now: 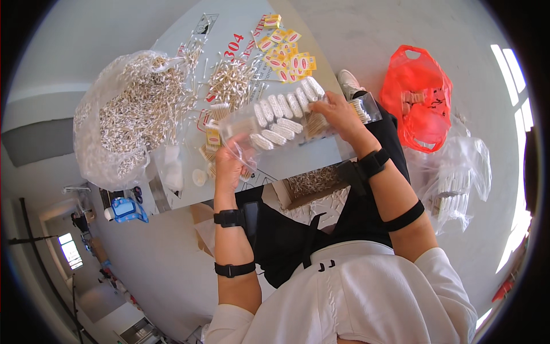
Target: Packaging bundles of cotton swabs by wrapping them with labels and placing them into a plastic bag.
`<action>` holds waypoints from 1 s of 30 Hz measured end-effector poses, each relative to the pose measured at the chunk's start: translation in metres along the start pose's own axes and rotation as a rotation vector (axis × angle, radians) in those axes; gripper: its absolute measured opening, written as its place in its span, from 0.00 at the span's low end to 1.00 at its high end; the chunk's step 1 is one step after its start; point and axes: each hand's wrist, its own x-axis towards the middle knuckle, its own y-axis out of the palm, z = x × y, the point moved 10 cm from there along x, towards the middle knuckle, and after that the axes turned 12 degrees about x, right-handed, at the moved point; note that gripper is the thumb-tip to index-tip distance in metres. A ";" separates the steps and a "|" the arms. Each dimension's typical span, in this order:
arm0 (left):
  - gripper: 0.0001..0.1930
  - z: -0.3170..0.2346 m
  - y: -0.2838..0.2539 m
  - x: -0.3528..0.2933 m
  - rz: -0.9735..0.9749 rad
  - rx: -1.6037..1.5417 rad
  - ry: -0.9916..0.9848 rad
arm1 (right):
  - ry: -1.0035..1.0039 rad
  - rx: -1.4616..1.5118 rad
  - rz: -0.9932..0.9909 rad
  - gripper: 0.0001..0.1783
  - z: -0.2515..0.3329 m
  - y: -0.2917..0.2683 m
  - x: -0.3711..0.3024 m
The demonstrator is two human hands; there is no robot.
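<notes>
Both my hands hold a long clear plastic bag point(247, 117) above the table. Inside it, bundles of cotton swabs point(286, 108) lie side by side with their white tips facing up, and a few more sit below them. My left hand point(230, 166) grips the bag's left end, its fingers partly behind the film. Farther right, my right hand point(339, 117) has its thumb and fingers closed on the bag, beside the bundles. Another swab bundle point(361, 110) shows at the bag's right end.
A big clear bag of loose swabs point(146, 97) spills onto the table point(195, 195). Near it are a swab pile point(232, 77) and yellow-and-white cards point(289, 57). An open carton of swabs point(315, 183) stands below the edge. A red bag point(415, 97) lies right.
</notes>
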 end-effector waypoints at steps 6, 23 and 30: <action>0.25 -0.027 0.040 0.014 0.212 0.061 -0.057 | -0.115 -0.018 0.023 0.22 -0.014 -0.001 0.008; 0.11 0.019 -0.028 0.042 -0.029 0.037 -0.081 | -0.139 0.224 0.042 0.14 -0.015 -0.006 0.004; 0.05 -0.006 -0.108 0.031 -0.441 0.245 0.163 | -0.065 0.275 0.027 0.13 -0.018 -0.002 0.005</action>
